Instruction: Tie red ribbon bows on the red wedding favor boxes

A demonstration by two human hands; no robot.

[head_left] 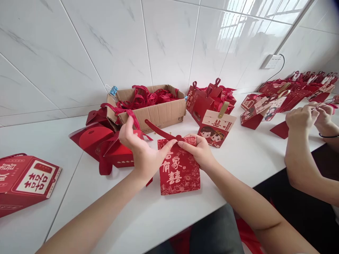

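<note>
A flat red paper gift bag (179,172) with gold characters lies on the white table (137,218) in front of me. My left hand (141,150) pinches its top left edge, with a red ribbon (159,131) running over the fingers. My right hand (198,150) grips the top right edge of the same bag. Both hands are closed on it.
A cardboard box (156,113) full of red ribbons stands behind the bag. Folded red boxes (103,141) lie left of it, and a larger red box (26,180) at far left. Assembled gift bags (215,127) fill the right. Another person's hands (312,116) work at far right.
</note>
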